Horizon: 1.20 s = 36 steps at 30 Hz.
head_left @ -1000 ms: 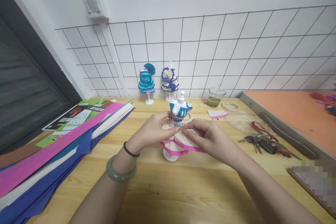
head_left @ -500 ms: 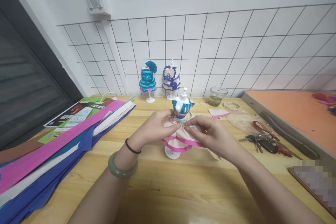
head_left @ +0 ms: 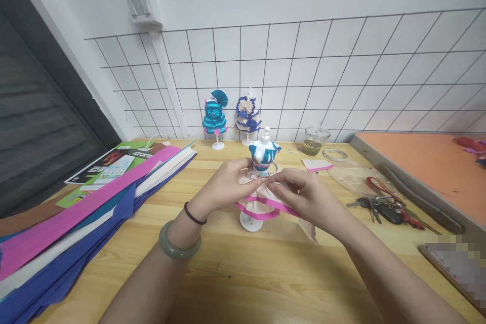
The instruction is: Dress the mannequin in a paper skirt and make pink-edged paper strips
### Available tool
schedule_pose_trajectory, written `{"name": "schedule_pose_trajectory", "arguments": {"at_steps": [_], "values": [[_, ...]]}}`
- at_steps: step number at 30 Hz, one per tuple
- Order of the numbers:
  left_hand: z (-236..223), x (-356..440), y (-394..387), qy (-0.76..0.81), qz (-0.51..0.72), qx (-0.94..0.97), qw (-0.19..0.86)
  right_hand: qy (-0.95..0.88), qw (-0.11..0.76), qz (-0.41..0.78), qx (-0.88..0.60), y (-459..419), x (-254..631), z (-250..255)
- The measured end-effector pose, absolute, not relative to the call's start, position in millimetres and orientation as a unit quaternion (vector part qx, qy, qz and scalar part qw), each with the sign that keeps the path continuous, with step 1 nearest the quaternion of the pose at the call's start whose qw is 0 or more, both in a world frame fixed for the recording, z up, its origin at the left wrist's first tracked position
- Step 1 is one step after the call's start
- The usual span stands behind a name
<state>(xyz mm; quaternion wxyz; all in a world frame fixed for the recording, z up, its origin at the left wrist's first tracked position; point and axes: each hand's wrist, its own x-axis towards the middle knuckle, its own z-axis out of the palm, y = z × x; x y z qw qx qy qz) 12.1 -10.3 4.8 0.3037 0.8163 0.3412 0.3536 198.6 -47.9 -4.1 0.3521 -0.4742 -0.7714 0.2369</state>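
Observation:
A small white dress form (head_left: pixel 265 155) with a blue and white bodice stands upright on its round white base in front of me. Around its waist runs a gathered paper skirt (head_left: pixel 260 205), cream with a pink edge. My left hand (head_left: pixel 232 182) wraps the skirt's waist from the left, thumb pressing the front. At the front, my right hand (head_left: pixel 298 190) pinches the strip's gathered upper edge between thumb and fingers. The strip's loose end hangs below my right hand. Part of the waist is hidden behind my fingers.
Two dressed mini forms, one teal (head_left: pixel 214 115) and one cream and navy (head_left: pixel 248 114), stand by the wall. Coloured paper sheets (head_left: pixel 94 212) lie left. To the right are a lidded glass cup (head_left: pixel 315 142), tape roll (head_left: pixel 334 154), keys (head_left: pixel 379 207) and an orange-topped board (head_left: pixel 425 167).
The loose end of the skirt strip now shows more below my right hand. Both hands keep nearly the same hold, and the view has shifted slightly.

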Motion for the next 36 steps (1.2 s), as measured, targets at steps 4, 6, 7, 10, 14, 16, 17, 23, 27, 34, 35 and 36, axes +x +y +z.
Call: {"name": "schedule_pose_trajectory", "arguments": {"at_steps": [4, 6, 7, 10, 14, 16, 17, 23, 27, 34, 35, 36], "values": [[4, 12, -11, 0.354, 0.341, 0.819, 0.296, -0.763, 0.36, 0.246, -0.478, -44, 200, -9], [4, 12, -11, 0.359, 0.338, 0.818, 0.295, -0.758, 0.368, 0.253, -0.475, -42, 200, -11], [3, 12, -11, 0.362, 0.337, 0.818, 0.295, -0.757, 0.371, 0.257, -0.473, -41, 201, -13], [3, 12, -12, 0.36, 0.332, 0.819, 0.298, -0.755, 0.371, 0.262, -0.473, -39, 203, -16], [3, 13, -12, 0.352, 0.335, 0.82, 0.301, -0.75, 0.378, 0.266, -0.472, -36, 204, -18], [4, 12, -11, 0.351, 0.335, 0.821, 0.301, -0.745, 0.379, 0.275, -0.475, -36, 204, -19], [4, 12, -11, 0.349, 0.334, 0.822, 0.302, -0.743, 0.379, 0.278, -0.477, -35, 204, -19], [5, 14, -12, 0.342, 0.33, 0.823, 0.311, -0.738, 0.392, 0.271, -0.478, -35, 205, -16], [4, 17, -13, 0.357, 0.353, 0.811, 0.3, -0.753, 0.387, 0.261, -0.464, -35, 205, -17], [1, 14, -9, 0.387, 0.375, 0.802, 0.257, -0.791, 0.435, 0.124, -0.413, -38, 206, -11], [1, 13, -8, 0.39, 0.38, 0.798, 0.258, -0.806, 0.439, 0.095, -0.386, -40, 205, -8], [1, 12, -7, 0.395, 0.384, 0.793, 0.261, -0.824, 0.431, 0.069, -0.361, -42, 205, -6]]}}
